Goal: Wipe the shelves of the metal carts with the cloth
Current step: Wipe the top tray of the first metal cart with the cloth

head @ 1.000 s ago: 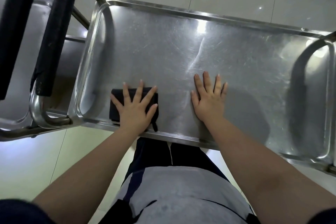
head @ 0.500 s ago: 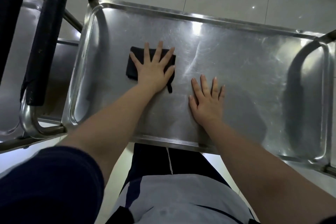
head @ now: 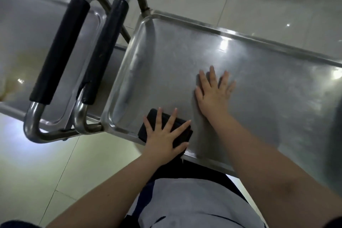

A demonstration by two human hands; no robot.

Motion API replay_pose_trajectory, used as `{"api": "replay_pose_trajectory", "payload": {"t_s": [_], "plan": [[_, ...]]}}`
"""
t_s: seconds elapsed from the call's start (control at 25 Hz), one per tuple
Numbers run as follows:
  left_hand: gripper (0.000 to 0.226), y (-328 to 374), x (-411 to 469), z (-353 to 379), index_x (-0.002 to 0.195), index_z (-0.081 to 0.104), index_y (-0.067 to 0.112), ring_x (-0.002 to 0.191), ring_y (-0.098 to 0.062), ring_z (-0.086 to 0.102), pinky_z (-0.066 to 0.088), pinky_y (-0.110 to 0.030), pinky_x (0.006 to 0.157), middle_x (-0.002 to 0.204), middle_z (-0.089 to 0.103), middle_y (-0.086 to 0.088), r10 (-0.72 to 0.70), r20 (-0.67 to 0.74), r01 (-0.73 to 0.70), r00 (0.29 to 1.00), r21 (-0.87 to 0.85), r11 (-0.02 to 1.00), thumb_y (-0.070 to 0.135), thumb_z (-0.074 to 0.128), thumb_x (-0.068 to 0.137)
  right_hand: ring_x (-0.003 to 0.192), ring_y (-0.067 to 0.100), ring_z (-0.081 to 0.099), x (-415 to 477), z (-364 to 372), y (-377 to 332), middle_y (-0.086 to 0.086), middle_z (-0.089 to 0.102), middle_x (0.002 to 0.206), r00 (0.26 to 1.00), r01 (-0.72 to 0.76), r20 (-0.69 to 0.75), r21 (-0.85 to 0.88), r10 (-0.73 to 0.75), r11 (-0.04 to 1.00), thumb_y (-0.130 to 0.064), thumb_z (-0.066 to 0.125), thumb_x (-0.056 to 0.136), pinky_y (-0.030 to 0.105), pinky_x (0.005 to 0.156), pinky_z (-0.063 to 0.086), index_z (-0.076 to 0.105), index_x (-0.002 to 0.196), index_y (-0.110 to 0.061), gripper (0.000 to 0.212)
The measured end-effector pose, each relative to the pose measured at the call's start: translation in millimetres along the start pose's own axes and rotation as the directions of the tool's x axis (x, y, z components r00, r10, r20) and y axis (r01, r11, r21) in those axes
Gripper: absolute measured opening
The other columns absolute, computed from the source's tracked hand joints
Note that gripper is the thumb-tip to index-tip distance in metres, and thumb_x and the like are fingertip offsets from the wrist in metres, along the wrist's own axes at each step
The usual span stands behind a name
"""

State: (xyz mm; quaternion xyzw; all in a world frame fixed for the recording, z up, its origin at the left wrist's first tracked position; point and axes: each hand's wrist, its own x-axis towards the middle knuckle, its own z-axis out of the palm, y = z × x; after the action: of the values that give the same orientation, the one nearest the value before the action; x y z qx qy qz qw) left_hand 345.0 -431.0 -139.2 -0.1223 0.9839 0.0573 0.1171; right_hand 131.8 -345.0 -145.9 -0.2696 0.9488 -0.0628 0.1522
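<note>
— What lies nearest?

— A pale grey shirt over dark trousers, and two bare forearms reaching forward over glossy floor tiles.

— And the left hand?

— Flat, fingers spread wide, pressing a folded black cloth, a soft matte rectangle, against the near rim of the steel shelf near its left corner. The heel of the hand overhangs the edge.

— The right hand?

— Also flat and spread, palm down on bare metal, further in and to the right of the cloth, holding nothing.

— The shelf itself?

— A brushed steel tray with a raised lip and rounded corners, finely scratched, showing bright glints.

— Beyond it?

— On the left, two bent chrome tube handles with black foam-like grips, side by side; the outer grip belongs to a second cart, blurred.
</note>
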Motion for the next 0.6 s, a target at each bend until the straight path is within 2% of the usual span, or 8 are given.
{"api": "replay_pose_trajectory", "payload": {"t_s": [0.12, 0.2, 0.36, 0.52, 0.6], "plan": [[0.074, -32, 2, -4, 0.151, 0.010, 0.052, 0.144, -0.050, -0.014, -0.012, -0.074, 0.105, 0.165, -0.002, -0.006, -0.205, -0.015, 0.204, 0.979, -0.051, 0.978, 0.081, 0.027, 0.085, 0.147, 0.038, -0.017, 26, 8, -27, -0.009, -0.008, 0.164, 0.999, 0.009, 0.037, -0.074, -0.006, 0.997, -0.056, 0.018, 0.099, 0.069, 0.108, -0.017, -0.001, 0.153, -0.045, 0.059], [0.074, -60, 17, -12, 0.150, 0.011, 0.053, 0.143, -0.052, -0.012, -0.015, -0.072, 0.106, 0.164, -0.004, -0.007, -0.281, -0.028, 0.279, 0.959, -0.052, 0.959, 0.082, 0.026, 0.084, 0.148, 0.037, -0.015, 24, 14, -24, -0.011, -0.007, 0.164, 1.000, -0.017, 0.023, -0.089, 0.019, 0.996, -0.057, 0.018, 0.098, 0.073, 0.106, -0.013, -0.004, 0.152, -0.047, 0.059], [0.074, -109, 102, -35, 0.148, 0.008, 0.057, 0.144, -0.048, -0.012, -0.006, -0.070, 0.110, 0.164, -0.007, -0.005, -0.265, -0.001, 0.264, 0.964, -0.048, 0.963, 0.085, 0.019, 0.080, 0.148, 0.040, -0.010, 23, 15, -26, -0.006, 0.000, 0.164, 1.000, 0.003, -0.015, -0.089, -0.004, 0.996, -0.054, 0.024, 0.099, 0.073, 0.108, -0.005, 0.002, 0.154, -0.044, 0.060], [0.075, -123, 235, -77, 0.147, 0.000, 0.057, 0.144, -0.045, -0.017, -0.007, -0.069, 0.110, 0.163, -0.013, -0.003, -0.206, 0.045, 0.208, 0.978, -0.036, 0.978, 0.086, 0.015, 0.079, 0.148, 0.039, -0.008, 23, 16, -26, -0.007, 0.001, 0.164, 0.999, -0.006, -0.036, -0.090, 0.003, 0.996, -0.056, 0.018, 0.097, 0.072, 0.109, -0.005, 0.004, 0.153, -0.045, 0.060], [0.076, -127, 266, -89, 0.148, -0.001, 0.056, 0.144, -0.044, -0.020, -0.006, -0.071, 0.109, 0.163, -0.016, -0.005, -0.185, 0.071, 0.185, 0.980, -0.002, 0.983, 0.085, 0.012, 0.080, 0.149, 0.036, -0.012, 24, 16, -24, -0.009, -0.003, 0.164, 1.000, -0.017, -0.025, -0.094, 0.014, 0.995, -0.057, 0.014, 0.096, 0.071, 0.109, -0.006, 0.000, 0.153, -0.046, 0.059]]}}
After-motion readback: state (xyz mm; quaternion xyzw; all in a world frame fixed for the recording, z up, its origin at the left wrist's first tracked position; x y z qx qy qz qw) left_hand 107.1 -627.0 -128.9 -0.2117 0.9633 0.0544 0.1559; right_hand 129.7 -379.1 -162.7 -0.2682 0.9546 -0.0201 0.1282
